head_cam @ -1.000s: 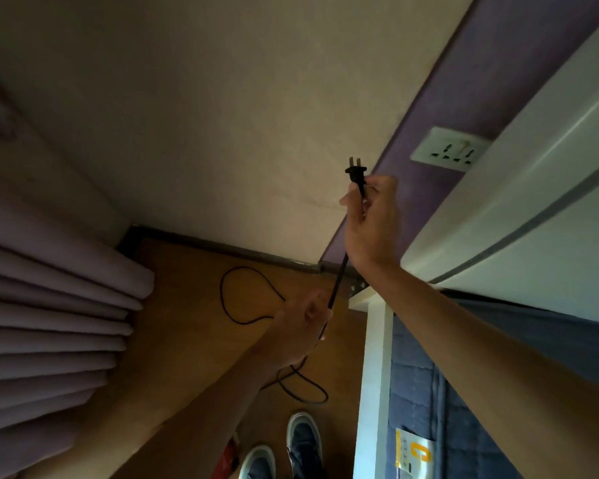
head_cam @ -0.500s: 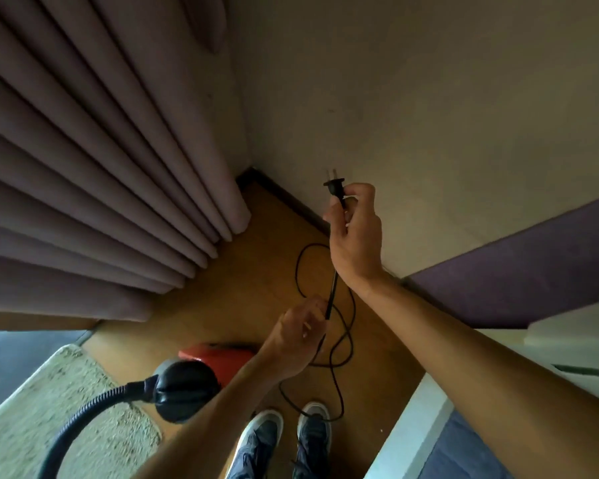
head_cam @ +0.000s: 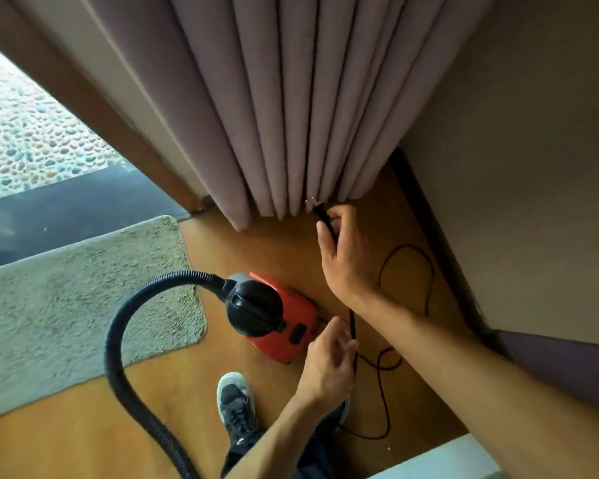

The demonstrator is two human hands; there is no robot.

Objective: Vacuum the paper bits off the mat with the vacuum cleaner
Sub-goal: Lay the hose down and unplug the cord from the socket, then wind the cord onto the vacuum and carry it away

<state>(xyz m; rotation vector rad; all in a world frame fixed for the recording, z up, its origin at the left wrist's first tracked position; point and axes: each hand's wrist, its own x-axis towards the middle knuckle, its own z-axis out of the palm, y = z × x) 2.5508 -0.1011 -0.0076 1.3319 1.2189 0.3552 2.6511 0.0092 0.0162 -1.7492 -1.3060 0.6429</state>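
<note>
- Right hand (head_cam: 346,257) at 1 o'clock, fingers pinched shut on plug (head_cam: 320,210), prongs up near curtain (head_cam: 291,108) hem; likely kept clear for a socket, none visible.
- Left hand (head_cam: 329,364) at 5 o'clock, loosely curled round cord (head_cam: 352,326), probably managing slack.
- Vacuum cleaner (head_cam: 274,319) centre on floor, hose (head_cam: 118,340) arcing to 7.
- Mat (head_cam: 66,305) at 9 o'clock, beside vacuum; paper bits too small to tell.
</note>
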